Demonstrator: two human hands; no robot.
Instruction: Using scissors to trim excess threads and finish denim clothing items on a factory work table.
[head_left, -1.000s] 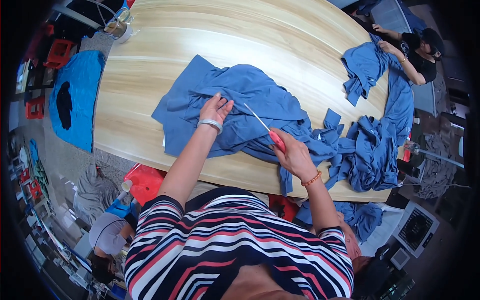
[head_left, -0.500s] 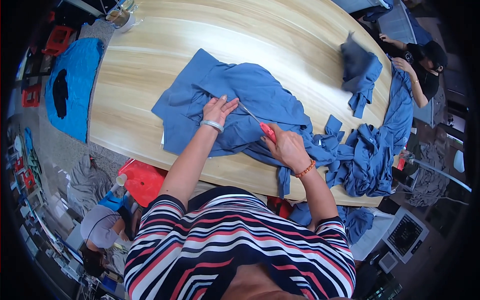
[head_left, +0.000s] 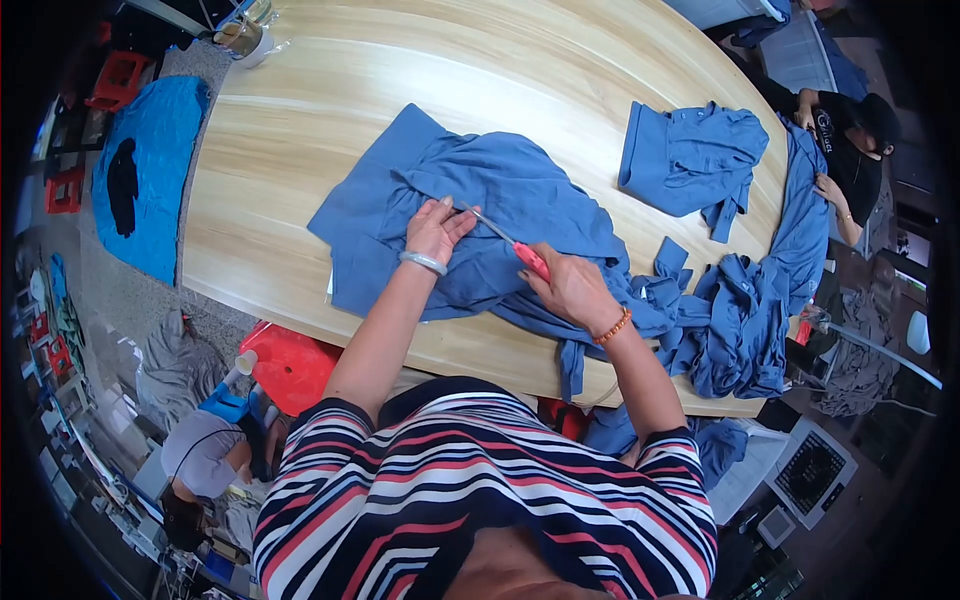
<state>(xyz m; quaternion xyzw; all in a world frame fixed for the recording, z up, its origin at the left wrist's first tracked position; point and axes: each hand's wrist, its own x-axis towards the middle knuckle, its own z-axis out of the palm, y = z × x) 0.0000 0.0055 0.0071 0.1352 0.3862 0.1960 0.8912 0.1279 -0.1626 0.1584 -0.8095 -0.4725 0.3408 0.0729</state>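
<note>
A blue garment (head_left: pixel 520 170) lies spread and rumpled on the table in front of me. My left hand (head_left: pixel 436 232), with a pale bangle at its wrist, rests on the garment, its fingers closed on a bit of the cloth. In my right hand (head_left: pixel 572 288) are red-handled scissors (head_left: pixel 532 262). Their thin metal blades point up and left across the cloth, and the tip comes close to my left fingertips. My fingers hide part of the handle, and the exact spot at the tip is too small to make out.
More blue garments (head_left: pixel 735 320) are heaped at the table's right, and a folded one (head_left: pixel 690 160) lies behind them. A co-worker (head_left: pixel 850 150) at the right edge handles blue cloth. A red stool (head_left: pixel 290 370) stands by the near left edge; a cup (head_left: pixel 245 42) is at the far left.
The blue garment at the far right, blurred in motion before, now lies flat on the table. The co-worker's hands have drawn back from the table. My hands have barely moved.
</note>
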